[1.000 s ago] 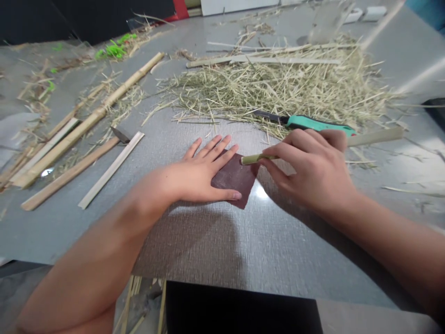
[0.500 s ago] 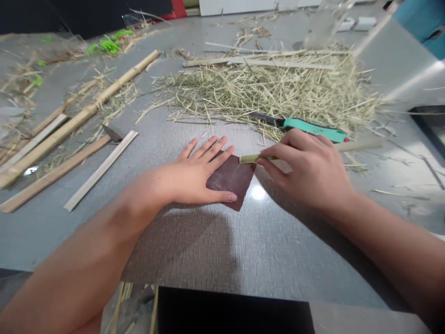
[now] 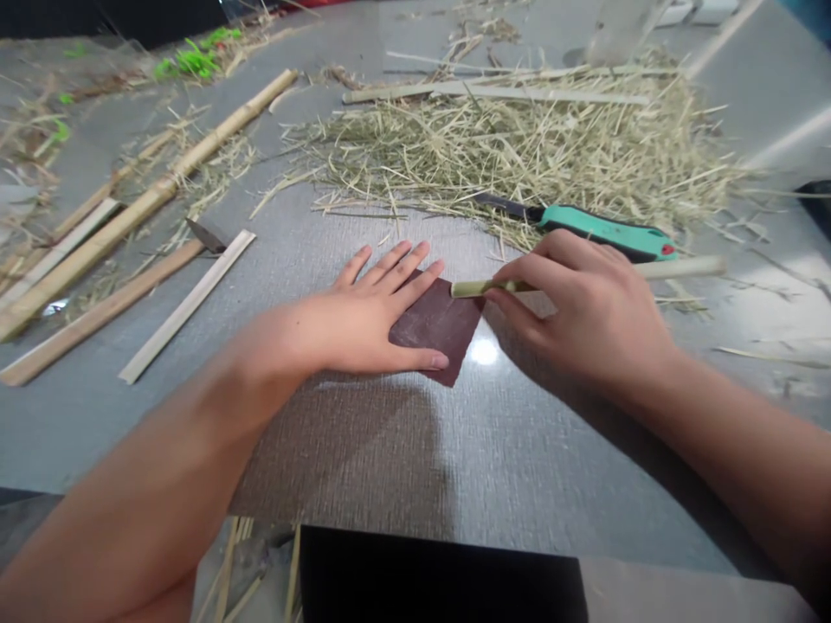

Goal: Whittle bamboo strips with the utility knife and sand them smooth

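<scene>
My left hand [image 3: 373, 316] lies flat with fingers spread on a dark brown square of sandpaper [image 3: 434, 320], pressing it to the grey table [image 3: 363, 459]. Pinched in my right hand [image 3: 584, 303] is a pale green bamboo strip [image 3: 477, 287]; its near end rests on the sandpaper's upper right part, and its other end shows beyond my knuckles. Just past my right hand is a folding saw [image 3: 603, 231] with a teal handle and dark blade, lying against the shavings. Part of the strip is hidden by my fingers.
A heap of bamboo shavings [image 3: 519, 147] spreads across the back, with long strips on top. At left lie a bamboo pole [image 3: 156, 195], a wooden-handled hammer [image 3: 110, 307] and a pale split strip [image 3: 188, 307]. Bright green bits [image 3: 195, 61] sit at far left.
The view has shifted slightly, so the saw and shavings sit a bit differently in frame. Both hands keep their holds; the strip's end remains on the sandpaper near the same spot.
</scene>
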Available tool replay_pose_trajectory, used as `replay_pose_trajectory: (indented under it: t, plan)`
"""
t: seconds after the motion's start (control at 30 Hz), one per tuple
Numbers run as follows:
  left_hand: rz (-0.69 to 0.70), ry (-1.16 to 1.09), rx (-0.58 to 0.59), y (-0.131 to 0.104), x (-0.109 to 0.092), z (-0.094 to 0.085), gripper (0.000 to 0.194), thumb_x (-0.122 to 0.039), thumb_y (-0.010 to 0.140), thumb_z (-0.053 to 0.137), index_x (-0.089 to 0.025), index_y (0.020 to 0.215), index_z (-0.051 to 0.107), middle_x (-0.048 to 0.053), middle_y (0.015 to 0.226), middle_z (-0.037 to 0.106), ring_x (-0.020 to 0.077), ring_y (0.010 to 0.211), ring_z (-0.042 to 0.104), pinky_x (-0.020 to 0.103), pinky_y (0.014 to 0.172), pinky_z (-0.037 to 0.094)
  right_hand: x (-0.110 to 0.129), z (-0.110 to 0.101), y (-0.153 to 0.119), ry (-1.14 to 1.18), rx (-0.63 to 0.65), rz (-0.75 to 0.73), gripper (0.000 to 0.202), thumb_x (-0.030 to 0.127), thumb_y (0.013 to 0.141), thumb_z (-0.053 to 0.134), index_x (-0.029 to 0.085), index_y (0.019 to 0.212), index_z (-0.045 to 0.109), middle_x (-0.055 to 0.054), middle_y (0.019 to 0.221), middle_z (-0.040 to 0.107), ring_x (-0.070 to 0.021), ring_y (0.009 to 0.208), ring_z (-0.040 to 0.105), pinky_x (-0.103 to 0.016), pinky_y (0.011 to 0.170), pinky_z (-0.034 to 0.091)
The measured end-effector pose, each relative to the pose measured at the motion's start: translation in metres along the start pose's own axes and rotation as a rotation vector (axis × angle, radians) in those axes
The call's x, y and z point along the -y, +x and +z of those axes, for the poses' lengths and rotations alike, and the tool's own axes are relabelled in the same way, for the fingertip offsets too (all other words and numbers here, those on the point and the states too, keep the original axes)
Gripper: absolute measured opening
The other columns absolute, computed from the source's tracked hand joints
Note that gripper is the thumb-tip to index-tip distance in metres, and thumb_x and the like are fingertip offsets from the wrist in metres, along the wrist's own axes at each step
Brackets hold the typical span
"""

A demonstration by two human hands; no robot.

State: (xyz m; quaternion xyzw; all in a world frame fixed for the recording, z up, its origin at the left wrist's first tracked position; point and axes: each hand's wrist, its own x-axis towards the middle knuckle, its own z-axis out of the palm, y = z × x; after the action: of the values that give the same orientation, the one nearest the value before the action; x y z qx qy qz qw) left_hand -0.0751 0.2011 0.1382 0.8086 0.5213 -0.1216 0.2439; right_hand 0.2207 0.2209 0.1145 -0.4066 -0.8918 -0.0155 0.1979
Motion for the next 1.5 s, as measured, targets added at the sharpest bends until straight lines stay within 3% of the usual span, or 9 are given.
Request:
replay_pose_trajectory:
  t: [0.17, 0.43, 1.03, 1.33, 1.5]
  plan:
    - [-0.014, 0.014, 0.024, -0.0005, -0.0036, -0.0027, 0.138, -0.102, 0.101, 0.059, -0.028, 0.202, 0.0, 0.001, 0.205, -0.022, 0.035, 0.192, -0.022, 0.062, 0.153, -0.016, -0.0024, 0.001, 0.0008, 0.016, 0.013, -0.011, 0.023, 0.04, 0.118, 0.066, 0.023, 0.114, 0.08, -0.012, 0.109, 0.072, -0.0284, 0.1, 0.067, -0.044, 0.09, 0.047]
    - [0.003, -0.004, 0.008, 0.0007, -0.0012, -0.0009, 0.139, -0.103, 0.1, 0.06, -0.029, 0.202, 0.0, 0.002, 0.205, -0.02, 0.0379, 0.193, -0.02, 0.065, 0.153, -0.015, -0.0016, 0.0008, -0.0006, -0.004, 0.006, -0.02, 0.026, 0.044, 0.119, 0.065, 0.025, 0.113, 0.082, -0.012, 0.109, 0.071, -0.0277, 0.099, 0.065, -0.044, 0.089, 0.047]
    - [-0.005, 0.001, 0.009, -0.0006, -0.0023, -0.0021, 0.138, -0.102, 0.101, 0.06, -0.028, 0.202, 0.002, 0.003, 0.206, -0.02, 0.0393, 0.193, -0.019, 0.064, 0.153, -0.016, 0.0009, 0.0016, -0.0016, -0.033, -0.062, -0.025, 0.021, 0.035, 0.115, 0.07, 0.021, 0.113, 0.084, -0.011, 0.11, 0.07, -0.0251, 0.096, 0.064, -0.041, 0.087, 0.045]
    - [-0.044, 0.034, 0.049, -0.0007, -0.0053, -0.0043, 0.138, -0.1, 0.102, 0.06, -0.028, 0.202, -0.002, 0.0, 0.204, -0.025, 0.0343, 0.192, -0.024, 0.061, 0.153, -0.018, 0.0017, -0.0016, -0.0011, -0.015, -0.044, -0.019, 0.026, 0.038, 0.116, 0.068, 0.02, 0.112, 0.086, -0.012, 0.109, 0.07, -0.0248, 0.097, 0.062, -0.039, 0.088, 0.042]
    - [-0.017, 0.011, 0.021, -0.0006, -0.0041, -0.0032, 0.138, -0.1, 0.101, 0.061, -0.028, 0.202, 0.001, 0.003, 0.205, -0.022, 0.0369, 0.192, -0.022, 0.063, 0.153, -0.018, 0.0026, -0.0032, -0.0008, -0.016, -0.033, 0.004, 0.025, 0.038, 0.117, 0.068, 0.02, 0.114, 0.085, -0.013, 0.11, 0.07, -0.0254, 0.097, 0.063, -0.041, 0.089, 0.044]
